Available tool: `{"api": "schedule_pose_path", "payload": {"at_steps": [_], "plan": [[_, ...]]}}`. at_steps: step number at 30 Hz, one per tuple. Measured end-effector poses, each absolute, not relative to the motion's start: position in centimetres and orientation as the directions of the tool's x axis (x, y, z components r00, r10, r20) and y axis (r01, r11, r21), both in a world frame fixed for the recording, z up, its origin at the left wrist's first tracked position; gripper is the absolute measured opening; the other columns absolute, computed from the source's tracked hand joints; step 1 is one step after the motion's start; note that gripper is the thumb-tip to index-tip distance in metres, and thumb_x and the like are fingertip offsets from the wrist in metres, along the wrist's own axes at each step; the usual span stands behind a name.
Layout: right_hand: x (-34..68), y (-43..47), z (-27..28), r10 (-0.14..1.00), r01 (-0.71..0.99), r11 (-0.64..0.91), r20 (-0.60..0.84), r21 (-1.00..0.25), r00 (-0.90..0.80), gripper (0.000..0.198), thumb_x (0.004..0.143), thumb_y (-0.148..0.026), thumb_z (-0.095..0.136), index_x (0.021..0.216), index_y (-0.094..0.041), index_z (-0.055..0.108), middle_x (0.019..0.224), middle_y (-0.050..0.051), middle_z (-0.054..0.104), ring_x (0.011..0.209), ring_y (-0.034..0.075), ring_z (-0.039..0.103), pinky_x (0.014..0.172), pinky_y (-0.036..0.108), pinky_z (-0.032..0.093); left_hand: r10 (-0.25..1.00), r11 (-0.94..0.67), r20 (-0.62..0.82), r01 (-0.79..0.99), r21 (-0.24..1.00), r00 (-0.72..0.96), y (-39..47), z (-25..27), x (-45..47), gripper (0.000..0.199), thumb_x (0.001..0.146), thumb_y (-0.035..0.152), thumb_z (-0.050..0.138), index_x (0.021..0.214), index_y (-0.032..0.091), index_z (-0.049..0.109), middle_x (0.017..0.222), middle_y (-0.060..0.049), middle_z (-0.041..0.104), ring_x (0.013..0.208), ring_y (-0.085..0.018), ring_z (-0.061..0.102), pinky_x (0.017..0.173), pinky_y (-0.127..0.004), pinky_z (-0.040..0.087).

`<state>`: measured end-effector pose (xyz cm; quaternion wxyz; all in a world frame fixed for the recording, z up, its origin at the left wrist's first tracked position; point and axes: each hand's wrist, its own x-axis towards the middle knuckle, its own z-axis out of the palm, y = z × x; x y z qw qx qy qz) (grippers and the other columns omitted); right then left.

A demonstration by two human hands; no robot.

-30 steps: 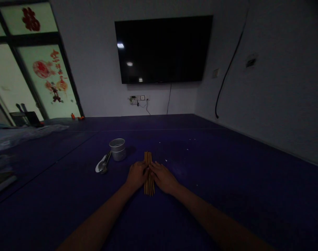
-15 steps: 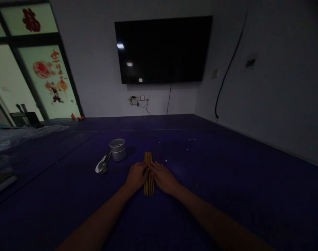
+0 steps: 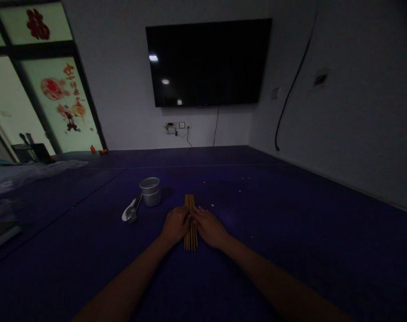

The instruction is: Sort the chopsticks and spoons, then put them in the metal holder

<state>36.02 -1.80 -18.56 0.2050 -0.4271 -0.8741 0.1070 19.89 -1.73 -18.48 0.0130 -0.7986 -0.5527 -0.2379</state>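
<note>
A bundle of several brown wooden chopsticks [image 3: 190,202] lies lengthwise on the dark blue surface [image 3: 273,232] in front of me. My left hand [image 3: 175,225] presses against the bundle's left side and my right hand [image 3: 209,227] against its right side, fingertips meeting over the sticks. The middle of the bundle is hidden under my fingers. The room is dim.
A small metal cup [image 3: 151,191] stands to the left of the chopsticks, with spoons [image 3: 131,210] lying beside it. A black TV [image 3: 208,62] hangs on the far wall. Cloth and dark items [image 3: 9,179] lie at the far left.
</note>
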Motion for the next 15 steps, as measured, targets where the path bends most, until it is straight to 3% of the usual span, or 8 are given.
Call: {"api": "schedule_pose_path", "payload": {"at_steps": [15], "plan": [[36.0,-1.69,-18.68,0.802,0.715,0.598,0.262,-0.362,-0.538,0.048,0.095,-0.03,0.025,0.138,-0.015,0.039,0.144,0.011,0.036,0.135,0.024,0.025,0.109,0.046,0.023,0.896,-0.35,0.357,0.914,0.206,0.263,-2.07,-18.09,20.09,0.036,0.09,0.027,0.035,0.12,0.019,0.054,0.13,-0.009,0.053,0.118,-0.02,0.05,0.1,-0.038,0.039]]}}
